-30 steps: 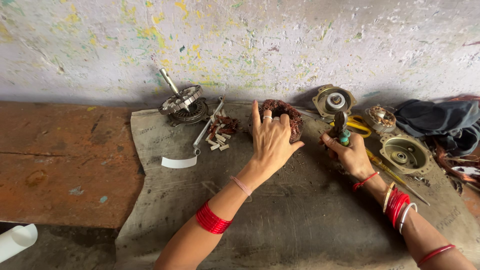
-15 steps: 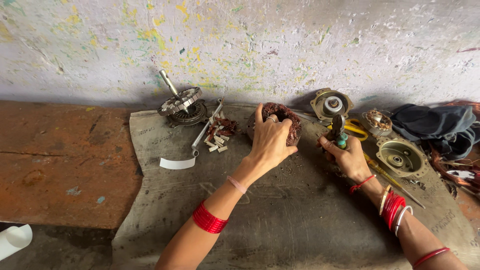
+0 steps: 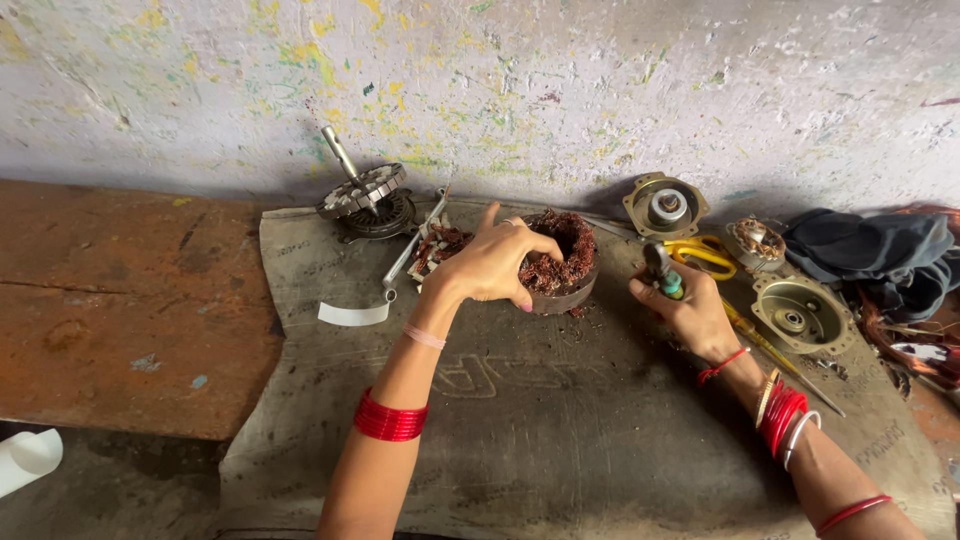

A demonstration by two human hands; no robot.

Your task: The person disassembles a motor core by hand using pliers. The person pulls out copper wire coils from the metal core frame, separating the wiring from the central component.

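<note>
**Left hand on the wound stator, right hand holding a tool**

From the head camera I see my left hand (image 3: pixel 495 265) curled over the near rim of the stator (image 3: pixel 560 262), a round metal ring packed with reddish copper winding; the fingers grip its edge, with the thumb low on the outer wall; the stator sits on the grey sacking mat (image 3: pixel 560 420) near the wall, between the two hands. My right hand (image 3: pixel 690 310) is closed around a small green-handled tool (image 3: pixel 662 272), which points up and toward the stator, just beside it but not touching, as far as I can tell; what kind of tool it is I cannot tell.

Left of the stator lies a small heap of copper scraps (image 3: pixel 435 245) with a long metal wrench (image 3: pixel 412 250) slanting across it; further left stands a rotor with a shaft (image 3: pixel 362 192), tilted against the wall; a white strip of paper (image 3: pixel 352 314) lies on the mat's edge. To the right I see a round end cover (image 3: pixel 666 206), yellow-handled scissors (image 3: pixel 705 254), a small wound part (image 3: pixel 756 240), a second bell-shaped cover (image 3: pixel 800 314) and a dark cloth (image 3: pixel 870 255); a thin screwdriver (image 3: pixel 790 362) lies under my right wrist; a rusty brown slab (image 3: pixel 120 300) fills the left side.
</note>
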